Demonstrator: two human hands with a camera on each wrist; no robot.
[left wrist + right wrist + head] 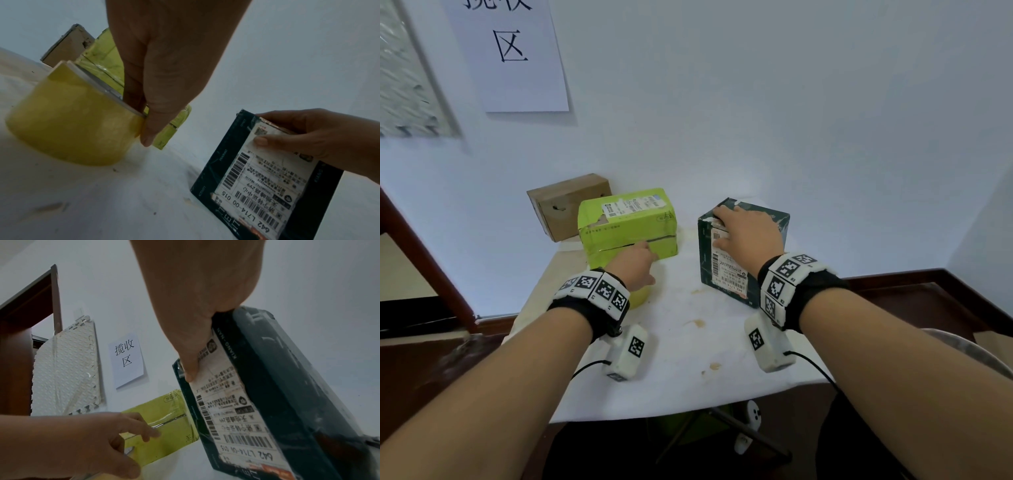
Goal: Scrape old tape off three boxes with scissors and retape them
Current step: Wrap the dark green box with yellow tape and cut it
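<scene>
left hand [164,68] pinches the tape roll [69,116] rim, looks ready to lift it, while right hand [748,233] clamps over the dark green box [726,267] beneath it, probably steadying it for retaping

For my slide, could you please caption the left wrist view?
Left hand pinches the yellow tape roll; right hand holds the dark box.

It looked like a parcel collection point in a plain room. A paper sign [128,359] on the white wall [791,102] read 揽收区, "pickup area". Below it, a small stained surface [688,359] carried a green box [626,222], a dark box [726,267] and a brown cardboard box [565,205]; the green and dark ones bore barcoded shipping labels. Foam mat tiles [65,369] leaned beside a dark wooden door frame [14,353].
</scene>
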